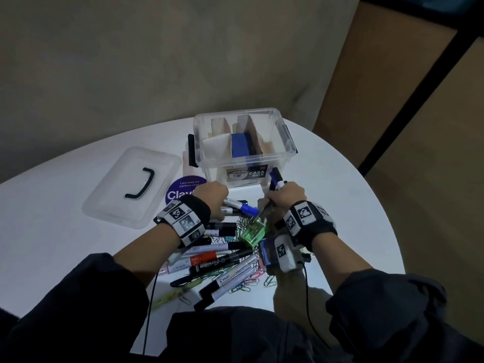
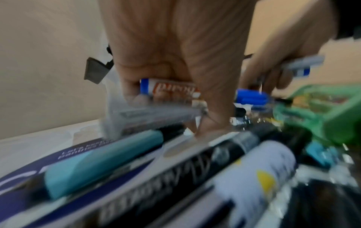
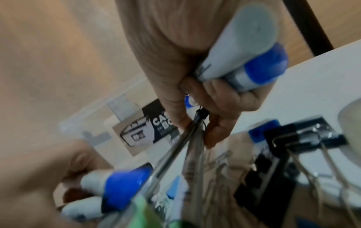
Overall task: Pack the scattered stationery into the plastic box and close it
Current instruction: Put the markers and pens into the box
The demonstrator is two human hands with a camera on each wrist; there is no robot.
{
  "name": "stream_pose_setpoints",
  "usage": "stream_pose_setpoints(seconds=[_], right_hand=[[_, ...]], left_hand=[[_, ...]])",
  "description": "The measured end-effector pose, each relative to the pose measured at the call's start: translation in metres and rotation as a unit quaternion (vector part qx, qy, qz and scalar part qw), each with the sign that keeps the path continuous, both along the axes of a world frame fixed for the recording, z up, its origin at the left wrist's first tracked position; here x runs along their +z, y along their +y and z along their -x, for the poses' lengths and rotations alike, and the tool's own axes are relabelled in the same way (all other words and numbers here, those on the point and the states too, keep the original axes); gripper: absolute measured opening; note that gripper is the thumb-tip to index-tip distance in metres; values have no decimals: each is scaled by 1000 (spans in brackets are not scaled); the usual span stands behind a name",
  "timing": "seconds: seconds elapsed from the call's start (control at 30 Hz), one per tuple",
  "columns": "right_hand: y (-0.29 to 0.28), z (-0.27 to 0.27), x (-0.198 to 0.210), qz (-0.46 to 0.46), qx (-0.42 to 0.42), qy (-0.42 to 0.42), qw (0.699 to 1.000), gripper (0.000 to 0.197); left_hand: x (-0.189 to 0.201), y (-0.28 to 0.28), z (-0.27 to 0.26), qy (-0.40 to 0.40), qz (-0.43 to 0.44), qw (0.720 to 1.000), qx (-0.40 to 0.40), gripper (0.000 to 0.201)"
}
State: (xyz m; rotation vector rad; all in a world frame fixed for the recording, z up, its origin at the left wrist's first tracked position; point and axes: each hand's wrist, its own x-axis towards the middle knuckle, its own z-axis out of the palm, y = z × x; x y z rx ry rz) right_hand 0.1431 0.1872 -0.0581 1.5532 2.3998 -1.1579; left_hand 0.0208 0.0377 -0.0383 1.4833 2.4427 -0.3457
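The clear plastic box (image 1: 282,127) stands open at the table's far side, with card dividers and a blue item inside. Its lid (image 1: 112,195) lies to the left. A heap of markers (image 1: 222,258), pens and paper clips (image 1: 248,281) lies in front of the box. My left hand (image 1: 210,195) (image 2: 175,61) curls round blue-capped markers (image 1: 242,206) (image 2: 168,90) at the heap's far edge. My right hand (image 1: 285,196) (image 3: 195,77) grips a blue-and-white marker (image 1: 277,179) (image 3: 244,54) together with a thin pen (image 3: 175,146).
A green translucent case (image 1: 252,233) (image 2: 322,115) sits among the clips between my hands. A round purple sticker (image 1: 183,191) lies on the white table (image 1: 353,218). Black binder clips (image 3: 293,138) lie near my right wrist. The table's round edge runs close on the right.
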Motion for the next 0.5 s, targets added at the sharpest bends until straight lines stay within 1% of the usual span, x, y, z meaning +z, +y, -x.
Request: stream_pose_setpoints(seconds=[0.07,0.13,0.23,0.3,0.4,0.43,0.47,0.5], right_hand=[[6,-7,2,2,-5,32,999,22],[11,-15,7,5,-12,65,998,26],[14,-26,26,3,-3,130,991,33],[16,-30,49,6,4,178,984,28],[17,-28,95,-9,9,240,971,24],[20,-24,110,-27,10,267,963,24],[22,-15,125,-57,9,298,953,24],[25,-5,136,-95,5,331,939,25]], left_hand=[[-5,-2,-2,21,-20,1000,-5,19],[-8,-4,-2,2,-35,999,9,22],[0,-7,2,-69,-102,991,43,21],[12,-9,6,-125,-162,977,66,24],[43,-12,9,-179,-241,951,78,17],[55,-12,10,-199,-276,937,81,13],[65,-10,10,-236,-321,913,91,11],[75,-8,9,-290,-373,875,104,10]])
